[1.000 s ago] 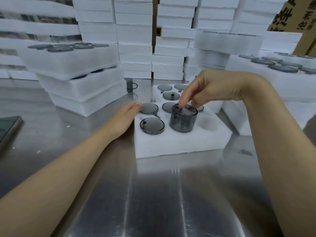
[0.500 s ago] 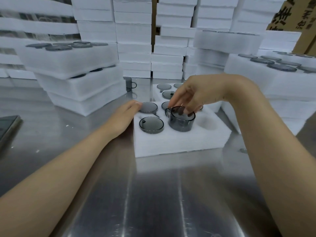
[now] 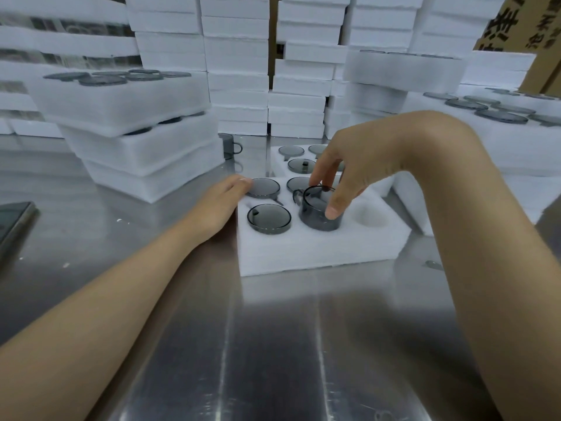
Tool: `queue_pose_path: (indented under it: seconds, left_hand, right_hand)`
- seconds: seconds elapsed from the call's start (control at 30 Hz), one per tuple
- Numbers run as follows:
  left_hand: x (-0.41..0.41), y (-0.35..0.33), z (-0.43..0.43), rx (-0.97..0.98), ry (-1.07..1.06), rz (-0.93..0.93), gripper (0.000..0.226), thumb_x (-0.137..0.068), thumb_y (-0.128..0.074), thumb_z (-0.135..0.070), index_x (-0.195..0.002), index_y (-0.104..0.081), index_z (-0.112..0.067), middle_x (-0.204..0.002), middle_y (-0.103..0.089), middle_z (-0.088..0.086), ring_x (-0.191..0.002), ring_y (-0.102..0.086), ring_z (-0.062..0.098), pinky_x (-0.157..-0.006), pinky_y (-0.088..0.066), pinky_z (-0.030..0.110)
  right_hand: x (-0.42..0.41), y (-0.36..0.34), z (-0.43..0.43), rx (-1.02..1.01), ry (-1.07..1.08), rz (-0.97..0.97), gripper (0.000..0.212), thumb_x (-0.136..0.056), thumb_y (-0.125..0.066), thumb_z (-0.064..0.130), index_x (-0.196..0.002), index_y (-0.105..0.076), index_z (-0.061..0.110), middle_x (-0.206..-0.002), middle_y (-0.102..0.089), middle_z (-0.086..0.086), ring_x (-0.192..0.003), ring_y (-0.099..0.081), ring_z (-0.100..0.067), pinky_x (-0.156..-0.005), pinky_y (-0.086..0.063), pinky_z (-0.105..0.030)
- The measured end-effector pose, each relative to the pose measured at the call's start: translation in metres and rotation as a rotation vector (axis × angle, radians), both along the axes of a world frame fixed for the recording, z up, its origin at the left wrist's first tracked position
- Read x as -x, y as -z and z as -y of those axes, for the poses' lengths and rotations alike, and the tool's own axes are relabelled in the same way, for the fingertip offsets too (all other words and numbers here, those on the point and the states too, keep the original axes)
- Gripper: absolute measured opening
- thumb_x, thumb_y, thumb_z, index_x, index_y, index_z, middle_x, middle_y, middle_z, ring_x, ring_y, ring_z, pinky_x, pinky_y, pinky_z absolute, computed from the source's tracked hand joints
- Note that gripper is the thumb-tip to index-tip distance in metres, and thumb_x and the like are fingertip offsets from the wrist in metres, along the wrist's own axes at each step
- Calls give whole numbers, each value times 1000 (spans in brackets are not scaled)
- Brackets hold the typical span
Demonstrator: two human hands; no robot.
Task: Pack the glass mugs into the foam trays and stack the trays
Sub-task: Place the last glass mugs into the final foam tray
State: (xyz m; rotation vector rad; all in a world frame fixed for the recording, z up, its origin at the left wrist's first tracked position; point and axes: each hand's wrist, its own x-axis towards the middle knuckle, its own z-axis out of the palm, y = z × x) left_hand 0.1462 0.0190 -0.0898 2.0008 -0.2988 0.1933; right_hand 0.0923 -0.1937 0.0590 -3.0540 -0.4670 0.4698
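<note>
At the far left edge of the frame a dark flat device (image 3: 15,220) lies on the steel table (image 3: 273,344). To its right, in the upper left, stands a stack of foam trays (image 3: 136,147), with grey mug rims showing in the top one. A lone mug (image 3: 229,146) stands on the table just right of that stack.

The left hand (image 3: 218,202) lies at centre left with fingers straight. It grasps nothing, and its fingertips touch the left edge of the foam tray (image 3: 318,253).

In that tray's left column two mugs sit sunk to their rims, the front mug (image 3: 269,218) and the back mug (image 3: 263,187). In the middle front pocket is the held mug (image 3: 317,220), of smoky grey transparent glass. It is short and cylindrical, stands upright with its small handle pointing left, and is only partly sunk into the foam.

The right hand (image 3: 358,165) grasps it from above, thumb pressed on the near wall and fingers curled over the far rim. Right of it is a bare round pocket (image 3: 370,215).

In the upper right, more filled trays (image 3: 485,132) stand beside a cardboard box (image 3: 516,22).
</note>
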Motion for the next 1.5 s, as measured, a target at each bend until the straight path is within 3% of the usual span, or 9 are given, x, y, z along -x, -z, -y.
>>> queue_pose_path:
  seconds: [0.07, 0.23, 0.67, 0.87, 1.0, 1.13, 1.27, 1.4, 1.5]
  left_hand:
    - [0, -1, 0, 1, 0, 1, 33, -102, -40, -33, -111, -64, -12, -116, -65, 0, -114, -56, 14, -103, -36, 29]
    - [1, -1, 1, 12, 2, 1, 32, -102, -40, -32, -110, -65, -15, -116, -66, -3, -113, -57, 11, -102, -37, 27]
    - [-1, 1, 0, 46, 9, -12, 32, -102, -42, -31, -108, -65, -10, -113, -67, 4, -110, -59, 17, -101, -39, 30]
    - [-10, 0, -1, 111, -29, -45, 25, -98, -50, -26, -96, -65, -7, -91, -63, 3, -82, -54, 12, -70, -42, 15]
    - [-15, 1, 2, 151, -74, -37, 17, -96, -53, -24, -87, -62, -12, -87, -60, 5, -78, -52, 11, -74, -40, 25]
    - [-16, 3, 3, 185, -44, 0, 17, -96, -53, -21, -87, -63, -11, -84, -60, 2, -76, -53, 7, -68, -41, 15]
    - [-18, 6, 1, 190, -29, 32, 19, -96, -52, -20, -87, -63, -7, -77, -63, -9, -71, -55, -1, -67, -41, 10]
    - [-23, 10, -2, 168, -20, 59, 24, -95, -53, -23, -89, -60, -1, -74, -62, -6, -68, -52, 0, -64, -38, 10]
    - [-26, 11, -2, 176, -14, 82, 23, -94, -54, -21, -88, -61, 0, -78, -61, 1, -69, -51, 2, -62, -37, 8]
  right_hand:
    - [2, 1, -6, 81, 0, 42, 60, -54, -82, 54, -109, -61, 43, -100, -65, 24, -86, -67, 0, -87, -45, -29]
    - [-8, 23, -22, 183, 2, 43, 42, -60, -87, 40, -93, -64, 30, -83, -72, 13, -52, -66, 1, -78, -53, -28]
    - [-17, 26, -16, 145, -15, -18, 49, -60, -86, 46, -99, -60, 33, -99, -69, 12, -59, -68, 2, -73, -48, -23]
    - [-28, 17, -8, -145, 16, 99, 18, -86, -63, 46, -96, -69, 32, -84, -72, 6, -72, -70, -8, -74, -56, -27]
    - [-74, 31, -38, -413, 7, 244, 27, -94, -51, 13, -117, -61, 22, -76, -57, 10, -43, -55, 8, -40, -42, -8]
    - [-141, 52, -81, -510, 69, 120, 42, -96, -38, 1, -136, -46, 3, -115, -59, -12, -97, -67, -22, -87, -56, -39]
    - [-196, 63, -116, -370, 73, 180, 31, -94, -36, -2, -123, -48, -5, -121, -48, -17, -106, -58, -35, -77, -57, -40]
    - [-230, 96, -140, -118, -127, 343, 44, -90, -44, 0, -134, -45, 2, -160, -8, -7, -127, -47, -30, -98, -45, -40]
    - [-244, 113, -143, -162, -165, 271, 53, -86, -45, -5, -137, -44, 7, -153, -32, -7, -131, -44, -26, -101, -37, -26]
